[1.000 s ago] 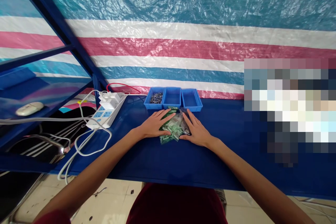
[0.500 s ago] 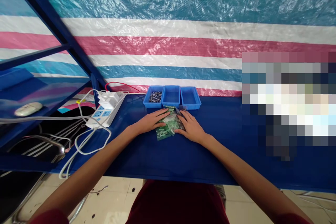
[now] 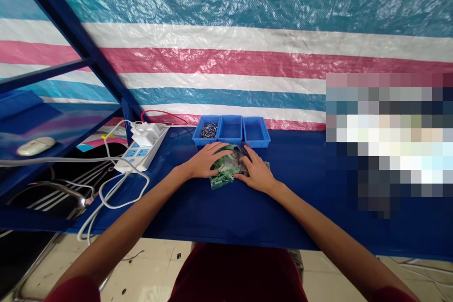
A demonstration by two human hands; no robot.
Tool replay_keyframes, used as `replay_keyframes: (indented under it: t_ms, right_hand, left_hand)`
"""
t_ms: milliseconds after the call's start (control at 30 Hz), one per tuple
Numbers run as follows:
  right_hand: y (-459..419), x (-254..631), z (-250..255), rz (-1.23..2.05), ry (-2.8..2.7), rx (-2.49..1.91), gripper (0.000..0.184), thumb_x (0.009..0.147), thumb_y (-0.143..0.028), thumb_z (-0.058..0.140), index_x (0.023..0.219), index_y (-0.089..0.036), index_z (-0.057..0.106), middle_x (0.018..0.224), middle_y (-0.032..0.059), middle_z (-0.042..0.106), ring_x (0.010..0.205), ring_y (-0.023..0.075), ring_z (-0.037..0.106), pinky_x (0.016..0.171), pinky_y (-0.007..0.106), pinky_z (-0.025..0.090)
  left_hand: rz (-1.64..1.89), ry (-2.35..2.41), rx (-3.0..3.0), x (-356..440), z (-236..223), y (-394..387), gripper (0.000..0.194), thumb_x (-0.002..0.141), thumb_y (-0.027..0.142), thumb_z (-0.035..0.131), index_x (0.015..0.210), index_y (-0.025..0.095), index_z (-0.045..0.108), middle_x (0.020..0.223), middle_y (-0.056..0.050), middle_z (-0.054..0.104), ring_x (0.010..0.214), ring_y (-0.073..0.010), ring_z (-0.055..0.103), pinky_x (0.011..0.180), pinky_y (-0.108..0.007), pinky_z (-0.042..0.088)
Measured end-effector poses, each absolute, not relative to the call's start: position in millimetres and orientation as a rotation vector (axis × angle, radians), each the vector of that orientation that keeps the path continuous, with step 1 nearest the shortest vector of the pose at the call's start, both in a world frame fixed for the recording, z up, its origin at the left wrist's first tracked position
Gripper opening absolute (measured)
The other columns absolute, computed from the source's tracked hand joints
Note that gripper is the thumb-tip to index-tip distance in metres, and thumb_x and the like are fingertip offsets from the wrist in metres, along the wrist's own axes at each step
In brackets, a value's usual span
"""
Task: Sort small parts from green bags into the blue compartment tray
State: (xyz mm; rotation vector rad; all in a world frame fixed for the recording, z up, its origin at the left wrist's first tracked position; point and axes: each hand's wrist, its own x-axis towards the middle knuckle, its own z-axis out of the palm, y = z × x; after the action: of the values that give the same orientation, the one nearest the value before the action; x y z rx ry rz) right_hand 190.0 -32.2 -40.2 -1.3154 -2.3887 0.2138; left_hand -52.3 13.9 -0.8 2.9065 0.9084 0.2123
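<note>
Between my two hands lies a clear plastic bag with a green tint (image 3: 223, 174), holding small pale green pieces I cannot identify. My left hand (image 3: 207, 160) rests on its left side, fingers stretched out and thumb apart. From the right, my right hand (image 3: 260, 172) lies over the bag with fingers spread. Next to the right hand's fingers is a darker clear plastic part (image 3: 242, 156); whether it is a second bag I cannot tell. Just behind stand three blue trays, the left tray (image 3: 202, 142) containing several small dark metal pins (image 3: 209, 130).
A white power strip (image 3: 143, 151) with plugged-in adapters and looping white cables (image 3: 116, 206) occupies the table's left. A blue shelf frame (image 3: 79, 42) rises there, with a white computer mouse (image 3: 36, 146) on its shelf. Striped plastic sheeting (image 3: 226, 63) hangs behind. A blurred patch covers the right.
My left hand has shifted slightly up and its fingers reach further over the bag. My right hand's fingers have spread and moved a little; the bag's top has flattened or shifted under them.
</note>
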Motion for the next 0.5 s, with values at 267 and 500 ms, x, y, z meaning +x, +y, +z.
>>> replay_keyframes:
  t_ms: [267,500]
  right_hand:
    - [-51.1,197.7,-36.0,0.126,-2.222,-1.534,0.072,0.089,-0.064,0.035,0.141,-0.015,0.037,0.153,0.0170,0.023,0.142,0.0348,0.018,0.112,0.055,0.021]
    - [-58.9,190.9,-50.1,0.199,-2.365,-1.524,0.093,0.083,-0.071,0.040,0.152,-0.020,0.004,0.158,0.0124,-0.005,0.144,0.0345,-0.001,0.113,0.055,0.018]
  left_hand:
    - [0.092,0.815,2.695,-62.5,17.1,7.4,0.076,0.086,0.051,0.050,0.150,0.028,0.018,0.157,-0.006,0.016,0.143,-0.0325,0.017,0.114,-0.047,0.020]
    - [0.104,0.884,2.685,-62.9,-1.3,1.5,0.094,0.077,0.070,0.052,0.150,0.030,0.010,0.158,-0.007,0.005,0.144,-0.0352,0.006,0.116,-0.052,0.009]
